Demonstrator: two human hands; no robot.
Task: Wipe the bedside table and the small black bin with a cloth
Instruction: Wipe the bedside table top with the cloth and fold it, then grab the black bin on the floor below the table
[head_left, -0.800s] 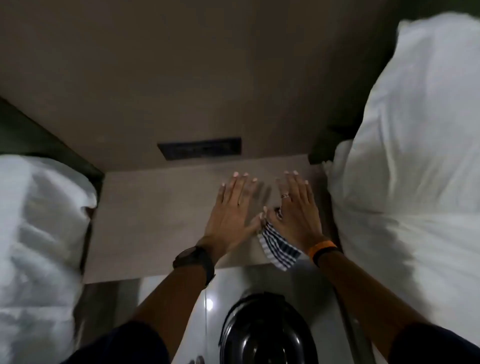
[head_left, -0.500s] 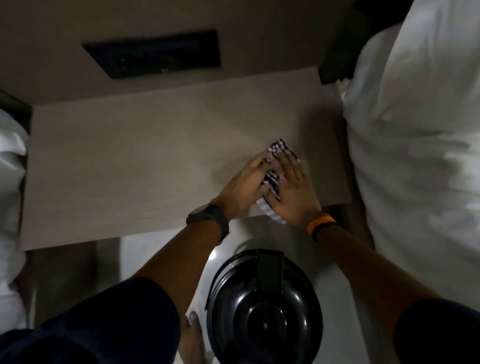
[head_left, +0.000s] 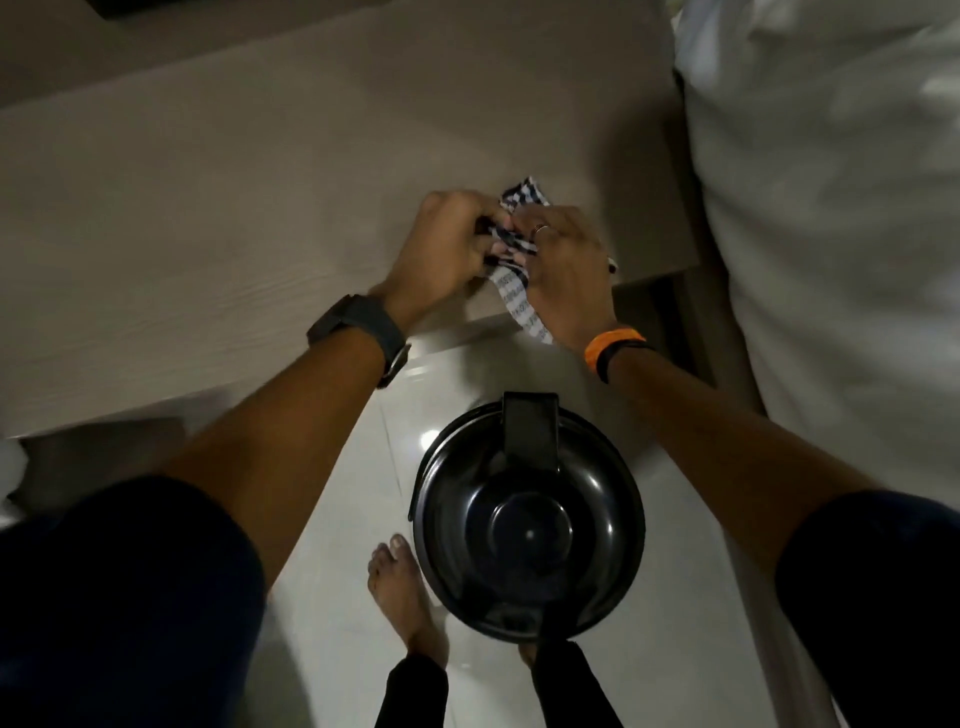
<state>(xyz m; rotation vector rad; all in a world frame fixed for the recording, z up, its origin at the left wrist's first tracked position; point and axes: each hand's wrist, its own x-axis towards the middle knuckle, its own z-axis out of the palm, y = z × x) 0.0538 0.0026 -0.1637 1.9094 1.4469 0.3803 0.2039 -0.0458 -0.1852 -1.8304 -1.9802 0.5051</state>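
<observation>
We look down at our two hands over the pale wooden bench (head_left: 218, 218). Our left hand (head_left: 441, 249) and our right hand (head_left: 563, 260) are close together near the front right part of the bench top. Both hands have their fingers curled, and each grip is closed on the striped cloth (head_left: 514, 239). The cloth is bunched up between the two hands. One corner of it sticks up behind our fingers, and a long end hangs down past the front edge of the bench, just beside our right wrist.

We wear a dark watch (head_left: 358, 332) on the left wrist and an orange band (head_left: 610, 345) on the right wrist. There is a ring (head_left: 540, 228) on one finger of the right hand.

The small black bin (head_left: 527, 525) stands on the shiny white floor (head_left: 343, 519) in front of the bench, below our hands and between our arms. It is round and its lid is on. The cloth is not touching it.

One bare foot (head_left: 405, 603) is on the floor just beside the bin, on its left. A bed with white sheets (head_left: 831, 234) is right next to the bench on the right side.
</observation>
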